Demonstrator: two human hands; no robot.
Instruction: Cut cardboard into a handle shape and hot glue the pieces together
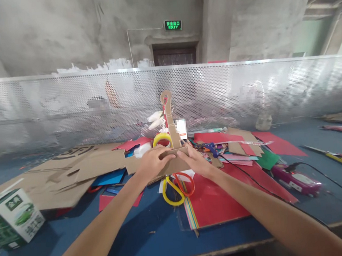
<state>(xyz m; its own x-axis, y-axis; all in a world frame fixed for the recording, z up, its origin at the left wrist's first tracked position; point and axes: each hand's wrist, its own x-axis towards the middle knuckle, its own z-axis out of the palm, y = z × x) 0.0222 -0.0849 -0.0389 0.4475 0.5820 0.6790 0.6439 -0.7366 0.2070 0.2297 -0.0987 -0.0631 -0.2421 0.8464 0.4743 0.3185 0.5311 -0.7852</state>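
While the left hand (153, 162) and right hand (194, 160) clasp the base of an upright cardboard model (170, 122) at the middle of the table (158, 235), assembly seems underway; the next move calls for a steady hold.

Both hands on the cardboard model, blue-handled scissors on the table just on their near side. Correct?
Wrong on colour: the scissors have one yellow and one red handle, not blue. The head view shows the rest holds: left hand and right hand grip the cardboard model, scissors on the table just nearer the camera.
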